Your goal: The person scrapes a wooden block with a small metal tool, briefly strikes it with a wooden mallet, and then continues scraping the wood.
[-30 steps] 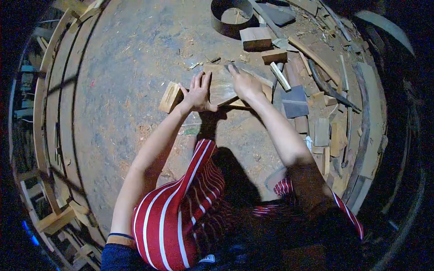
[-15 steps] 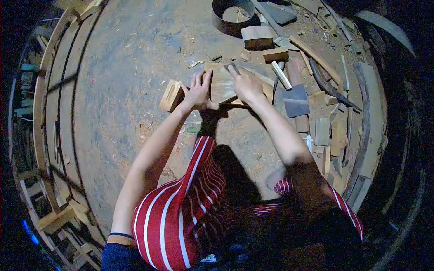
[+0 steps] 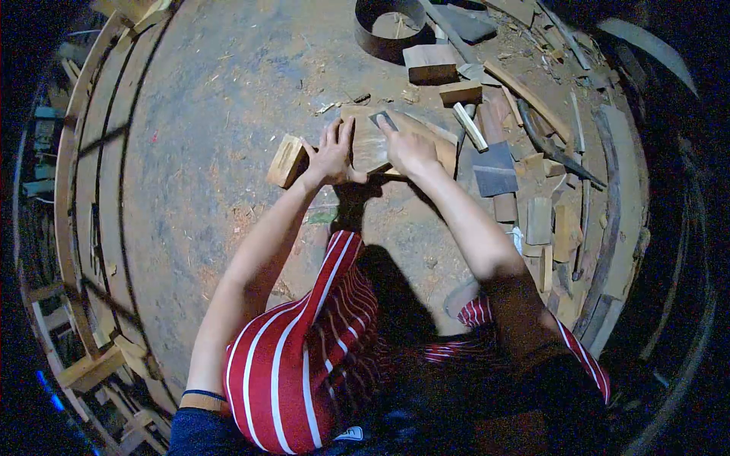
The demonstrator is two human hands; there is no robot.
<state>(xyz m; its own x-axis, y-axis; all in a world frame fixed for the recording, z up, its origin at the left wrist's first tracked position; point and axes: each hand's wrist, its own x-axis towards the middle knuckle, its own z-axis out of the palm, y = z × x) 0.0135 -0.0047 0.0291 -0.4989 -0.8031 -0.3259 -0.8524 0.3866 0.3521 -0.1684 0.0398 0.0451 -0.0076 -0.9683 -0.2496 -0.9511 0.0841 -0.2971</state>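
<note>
A flat wooden board (image 3: 370, 144) lies on the floor in front of me. My left hand (image 3: 332, 158) rests on its left edge, fingers stretched and spread, thumb toward the near edge. On the board's top, my right hand (image 3: 411, 152) presses a small dark piece of sandpaper (image 3: 385, 118), index finger pointing forward; the other fingers are curled and partly hidden. Just left of my left hand sits a small wooden block (image 3: 287, 160). A larger dark sheet (image 3: 496, 169), which looks like sandpaper, lies to the right across a strip of wood.
Wood offcuts (image 3: 541, 220) and sticks (image 3: 532, 101) are strewn along the right. Farther off stand a dark metal ring (image 3: 389, 30) and a wooden block (image 3: 431, 64). A wooden frame (image 3: 67, 197) runs along the left side. My striped trouser knee (image 3: 277, 372) is close below.
My right hand has slid slightly left along the board with the sandpaper. The left hand stays in place on the board's edge.
</note>
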